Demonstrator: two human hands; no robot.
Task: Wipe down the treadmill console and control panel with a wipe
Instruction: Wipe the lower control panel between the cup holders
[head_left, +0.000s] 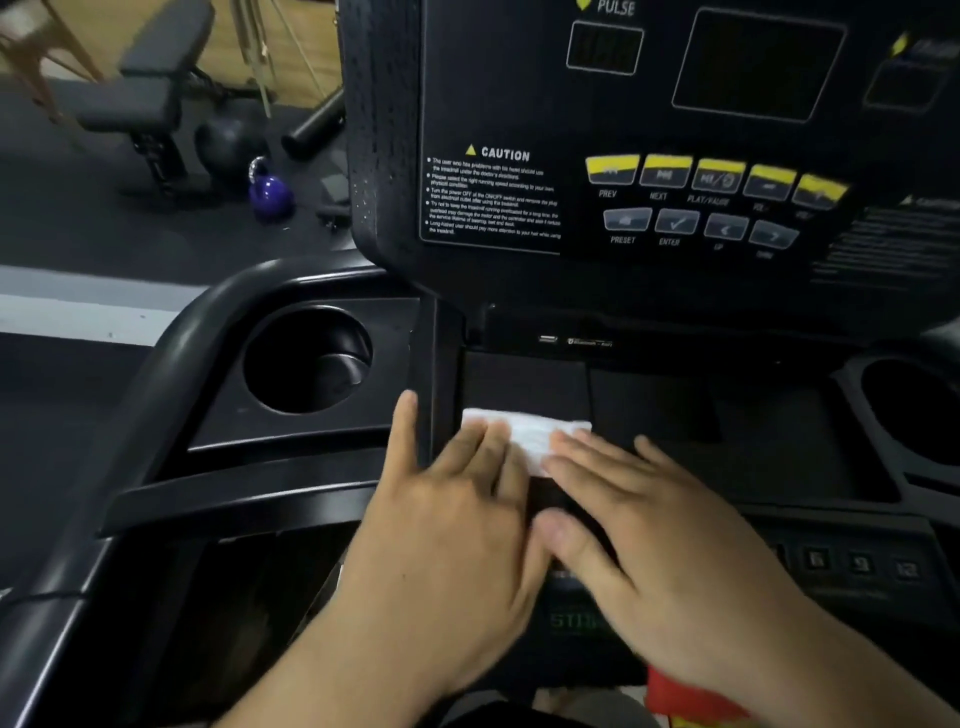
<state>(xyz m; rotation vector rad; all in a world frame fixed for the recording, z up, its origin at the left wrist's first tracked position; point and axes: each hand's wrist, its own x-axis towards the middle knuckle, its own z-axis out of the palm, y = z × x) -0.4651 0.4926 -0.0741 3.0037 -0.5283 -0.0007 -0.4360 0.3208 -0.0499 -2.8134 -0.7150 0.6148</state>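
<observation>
A white wipe (530, 431) lies flat on the black tray of the treadmill console (649, 405), below the upright control panel (691, 192). My left hand (452, 509) presses its straight fingers on the wipe's left part, thumb spread along the tray's left wall. From the right, my right hand (649, 535) lays flat fingers on the wipe's right edge. The hands hide the near part of the wipe.
Cup holders sit at the left (306, 358) and the right (914, 410) of the tray. Number keys (862, 564) line the lower right. On the gym floor beyond stand a bench (140, 104), a purple kettlebell (270, 195) and a black roller (314, 127). Something red (685, 696) shows under my right wrist.
</observation>
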